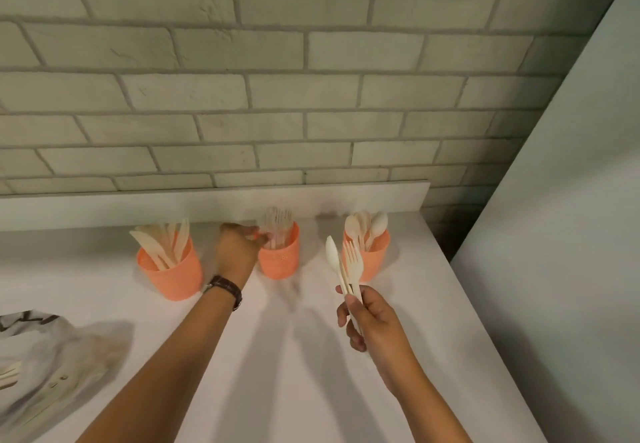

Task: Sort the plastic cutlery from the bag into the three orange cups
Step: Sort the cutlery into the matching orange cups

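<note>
Three orange cups stand in a row near the wall. The left cup holds several cream knives, the middle cup several forks, the right cup several spoons. My left hand reaches to the rim of the middle cup, its fingertips at a blurred fork; whether it pinches the fork is unclear. In front of the right cup, my right hand grips a small bunch of cutlery upright, with a fork and a spoon showing. The clear plastic bag lies at the lower left with cutlery inside.
The white countertop ends at a low backsplash under a grey brick wall. A pale panel rises at the counter's right edge. A dark watch sits on my left wrist.
</note>
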### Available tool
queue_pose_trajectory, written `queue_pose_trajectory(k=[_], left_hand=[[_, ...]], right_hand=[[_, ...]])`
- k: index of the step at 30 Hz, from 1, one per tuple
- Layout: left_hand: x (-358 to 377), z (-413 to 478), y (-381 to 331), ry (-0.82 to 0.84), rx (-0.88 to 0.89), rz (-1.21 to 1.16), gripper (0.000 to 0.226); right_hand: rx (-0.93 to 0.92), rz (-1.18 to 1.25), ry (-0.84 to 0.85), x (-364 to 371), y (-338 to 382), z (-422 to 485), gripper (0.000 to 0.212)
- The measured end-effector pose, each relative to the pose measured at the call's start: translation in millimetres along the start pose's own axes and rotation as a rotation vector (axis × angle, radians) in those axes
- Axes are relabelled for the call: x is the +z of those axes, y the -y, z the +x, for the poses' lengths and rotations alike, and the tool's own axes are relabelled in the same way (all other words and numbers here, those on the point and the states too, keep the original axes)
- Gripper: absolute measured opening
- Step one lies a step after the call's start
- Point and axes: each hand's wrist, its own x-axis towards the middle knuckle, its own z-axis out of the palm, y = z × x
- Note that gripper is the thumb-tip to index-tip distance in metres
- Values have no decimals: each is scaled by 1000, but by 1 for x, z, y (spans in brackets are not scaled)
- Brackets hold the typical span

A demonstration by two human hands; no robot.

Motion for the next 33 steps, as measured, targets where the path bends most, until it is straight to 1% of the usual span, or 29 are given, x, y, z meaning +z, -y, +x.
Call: queue_pose_trajectory(k=[2, 3, 5, 7, 9, 10, 12, 14, 20, 23, 25, 26, 30, 33], left_hand=[[-5, -14, 1, -74, 29, 68, 50], [-7, -25, -1, -76, 55, 100, 49], [-10, -48, -6, -29, 115, 82, 38], [-11, -74, -9, 35, 140, 10, 23], [-10, -100, -9, 98, 52, -118, 9], [-10, -113, -9, 131, 2, -193, 6], [-8, -133, -8, 180, -54, -285, 5], [-7, -145, -7, 193, -88, -340, 6], [-8, -162, -10, 162, -83, -422, 8], [-2, -163, -15, 178, -63, -402, 10], [3, -164, -16, 183, -61, -379, 5], [5, -165, -17, 181, -62, -375, 4], [4, -164, -17, 169, -52, -389, 9], [-1, -161, -17, 178, -58, -395, 10]], right_hand=[[-28, -19, 1, 2, -2, 1, 18], [-41, -20, 4, 3, -3, 1, 18], [-58, -14, 6, 5, -3, 2, 16], [-62, -17, 11, 8, -3, 2, 13], [-74, -11, 19, 12, -3, 2, 8], [-84, -6, 22, 14, -3, 2, 6], [-103, 8, 23, 18, -3, 0, 6], [-110, 18, 25, 21, -3, -2, 7], [-125, 16, 26, 24, -4, -7, 9], [-153, 12, 16, 25, -6, -10, 6], [-169, -27, 16, 26, -10, -11, 4], [-179, -58, 23, 27, -11, -11, 6], [-211, -157, 64, 30, -13, -9, 10], [-206, -160, 96, 35, -13, -10, 11]])
